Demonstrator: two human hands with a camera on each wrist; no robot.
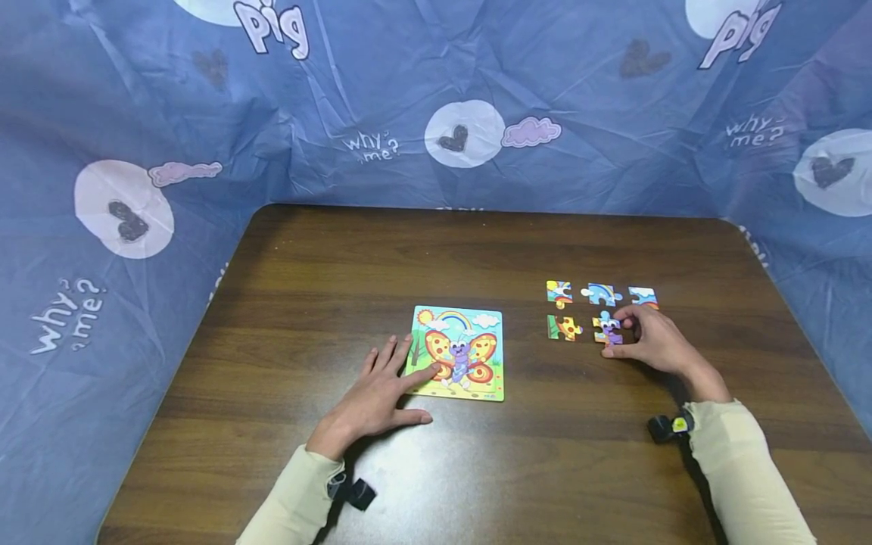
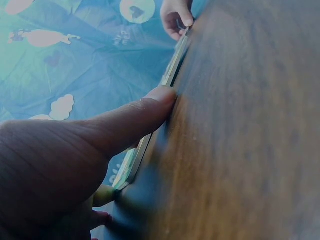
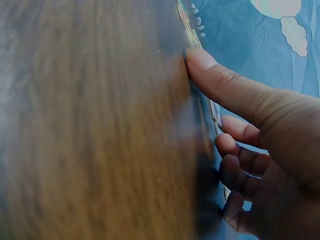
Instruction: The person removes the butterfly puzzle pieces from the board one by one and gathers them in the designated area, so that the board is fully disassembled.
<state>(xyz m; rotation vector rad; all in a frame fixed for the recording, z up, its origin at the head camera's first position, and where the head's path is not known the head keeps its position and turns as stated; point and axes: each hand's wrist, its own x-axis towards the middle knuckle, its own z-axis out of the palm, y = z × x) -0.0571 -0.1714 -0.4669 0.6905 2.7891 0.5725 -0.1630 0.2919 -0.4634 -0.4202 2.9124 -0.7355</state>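
My left hand (image 1: 371,401) rests with spread fingers at the left side of a square butterfly puzzle board (image 1: 470,322), its index fingertip on the picture and its thumb on the table. In the left wrist view the board's thin edge (image 2: 137,157) runs beyond that thumb. To the right, my right hand (image 1: 657,344) pinches a puzzle piece (image 1: 606,329) with the purple butterfly face between thumb and index finger, low over the table. The right wrist view shows the thumb (image 3: 225,80) down at table level, other fingers curled.
Around the held piece lie more puzzle pieces: a sun piece (image 1: 559,291), a rainbow piece (image 1: 602,294), a cloud piece (image 1: 643,296) partly behind the right hand, and a green-and-yellow piece (image 1: 562,328). A blue printed cloth (image 1: 381,76) hangs behind the wooden table (image 1: 327,272).
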